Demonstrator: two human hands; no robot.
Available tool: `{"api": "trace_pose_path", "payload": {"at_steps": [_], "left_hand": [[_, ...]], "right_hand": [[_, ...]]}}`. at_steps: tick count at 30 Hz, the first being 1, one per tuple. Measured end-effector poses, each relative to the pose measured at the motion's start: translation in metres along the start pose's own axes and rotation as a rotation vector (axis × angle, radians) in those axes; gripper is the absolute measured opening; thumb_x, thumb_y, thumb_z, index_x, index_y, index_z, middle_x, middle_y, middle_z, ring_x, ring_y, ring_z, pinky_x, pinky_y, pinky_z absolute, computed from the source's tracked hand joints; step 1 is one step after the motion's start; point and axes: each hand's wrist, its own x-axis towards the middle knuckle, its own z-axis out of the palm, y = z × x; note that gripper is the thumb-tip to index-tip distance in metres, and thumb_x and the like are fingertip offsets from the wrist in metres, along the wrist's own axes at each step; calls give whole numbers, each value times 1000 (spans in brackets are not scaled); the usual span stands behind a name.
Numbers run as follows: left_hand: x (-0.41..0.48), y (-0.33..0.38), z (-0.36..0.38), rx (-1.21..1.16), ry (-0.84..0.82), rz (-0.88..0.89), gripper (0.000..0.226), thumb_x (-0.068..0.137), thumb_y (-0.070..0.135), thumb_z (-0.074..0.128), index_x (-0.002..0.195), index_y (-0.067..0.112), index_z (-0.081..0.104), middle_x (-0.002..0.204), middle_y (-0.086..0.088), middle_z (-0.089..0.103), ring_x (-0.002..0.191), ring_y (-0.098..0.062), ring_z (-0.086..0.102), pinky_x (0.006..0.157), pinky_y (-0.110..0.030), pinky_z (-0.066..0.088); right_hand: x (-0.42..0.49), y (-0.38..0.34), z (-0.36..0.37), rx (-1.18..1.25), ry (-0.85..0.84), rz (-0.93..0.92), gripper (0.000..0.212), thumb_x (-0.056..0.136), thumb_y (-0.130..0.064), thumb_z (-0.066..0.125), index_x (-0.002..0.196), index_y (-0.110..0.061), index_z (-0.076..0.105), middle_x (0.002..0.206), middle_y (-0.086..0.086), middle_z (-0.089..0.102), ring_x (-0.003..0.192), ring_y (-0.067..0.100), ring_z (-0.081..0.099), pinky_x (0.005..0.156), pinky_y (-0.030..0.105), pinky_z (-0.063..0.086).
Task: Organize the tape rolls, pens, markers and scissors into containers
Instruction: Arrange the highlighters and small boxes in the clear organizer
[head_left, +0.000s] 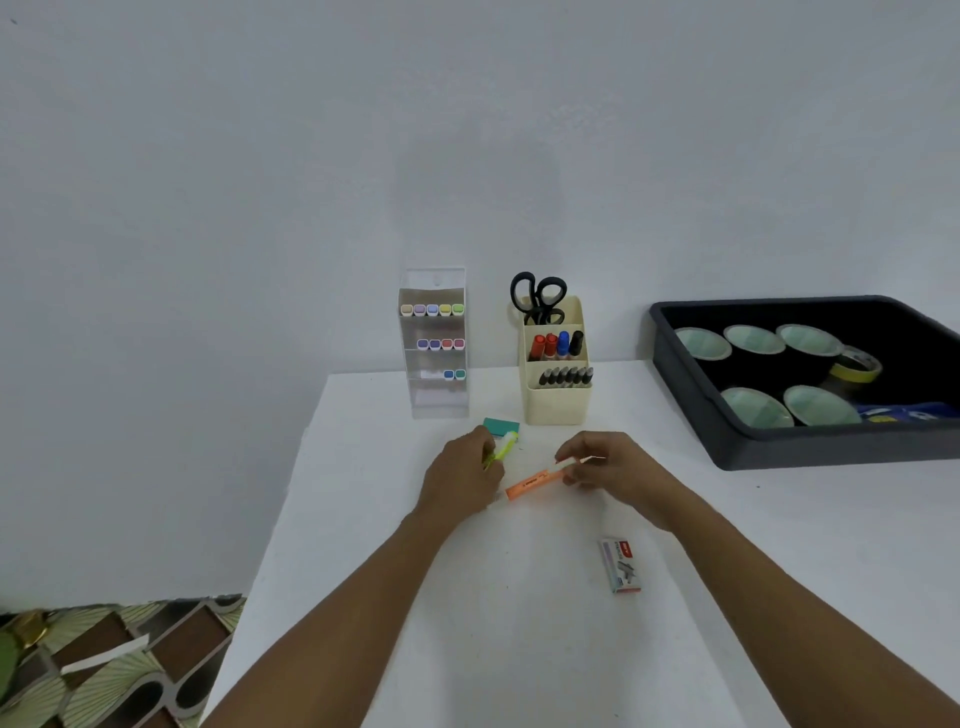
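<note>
My left hand (464, 467) grips a yellow-green highlighter (505, 446) just above the white table (467, 623). My right hand (608, 465) pinches the cap end of an orange highlighter (531, 484) that lies slanted between both hands. Behind them a cream organiser (556, 400) holds black scissors (537, 296), red, blue and black markers (557, 345) and a row of dark pens (565, 376). A clear tiered rack (435, 400) to its left carries pastel markers on three levels. At the right, a black tray (769, 447) contains several tape rolls, one of them a yellow roll (854, 366).
A teal block (501, 426) lies in front of the rack, next to my left hand. A small staples box (621, 565) rests on the table near my right forearm. A patterned floor shows past the table's left edge. A plain wall stands behind.
</note>
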Motion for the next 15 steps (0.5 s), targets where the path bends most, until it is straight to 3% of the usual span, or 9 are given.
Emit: {"api": "trace_pose_path", "payload": {"at_steps": [3,8,12,15], "left_hand": [[2,-4,-10,-281,-14,-45,10,94,15,55,101,21,52,98,-6,64,78,-16,58,66,-23,46],[-6,-7,-27,-623,-111,-114,15,100,14,43,98,13,57,88,-7,61,71,-13,57,68,-28,49],[-9,-12,-28,-500,-259,-114,8,95,21,57,96,18,65,105,-6,65,90,-16,58,79,-27,48],[-10,-9,-27,-488,-327,-74,11,90,16,66,101,12,67,105,-5,69,86,-10,60,80,-21,48]], "right_hand": [[-2,-8,0,333,43,58,14,90,1,61,99,-5,69,101,18,69,89,28,71,82,33,59],[8,-18,19,407,112,111,14,90,-2,62,102,-7,67,100,16,70,91,28,70,83,33,59],[10,-23,38,443,138,69,14,89,1,62,102,-3,67,99,16,71,88,25,71,80,31,59],[9,-27,46,477,171,15,14,89,3,62,100,-3,67,103,14,70,91,26,70,78,29,59]]}}
